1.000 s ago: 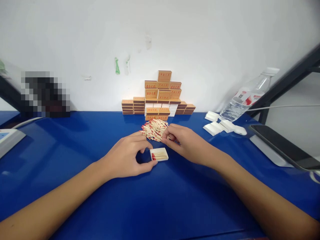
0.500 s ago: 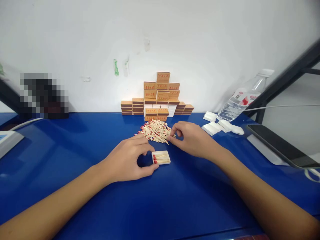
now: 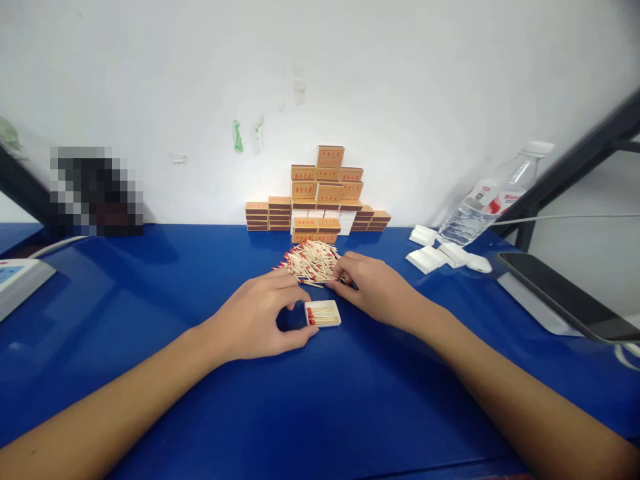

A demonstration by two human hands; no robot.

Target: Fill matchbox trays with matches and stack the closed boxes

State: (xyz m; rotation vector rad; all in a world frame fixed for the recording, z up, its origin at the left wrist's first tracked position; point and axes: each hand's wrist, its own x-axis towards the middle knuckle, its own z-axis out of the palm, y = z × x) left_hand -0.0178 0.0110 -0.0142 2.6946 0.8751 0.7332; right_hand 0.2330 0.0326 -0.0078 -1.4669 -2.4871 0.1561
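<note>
A small white matchbox tray [image 3: 336, 323] lies on the blue table with several red-tipped matchsticks in it. My left hand [image 3: 260, 317] steadies the tray's left end between thumb and forefinger. Just beyond it is a heap of loose matchsticks [image 3: 314, 261]. At the heap's right front edge, my right hand [image 3: 373, 290] has thumb and forefinger pinched together on a matchstick, which the fingers largely hide. Behind the heap stand stacked orange matchboxes [image 3: 329, 193], with white trays [image 3: 346, 222] among them.
To the right are white blocks [image 3: 425, 260], a tilted plastic water bottle [image 3: 485, 197] and a phone [image 3: 565, 293] on a stand. A white device [image 3: 25, 283] sits at the left edge, near a blurred dark object [image 3: 100, 193]. A white wall rises behind.
My right hand has shifted slightly left and toward me along the edge of the heap, its fingertips nearer the tray. My left hand keeps its hold. The view has moved a little.
</note>
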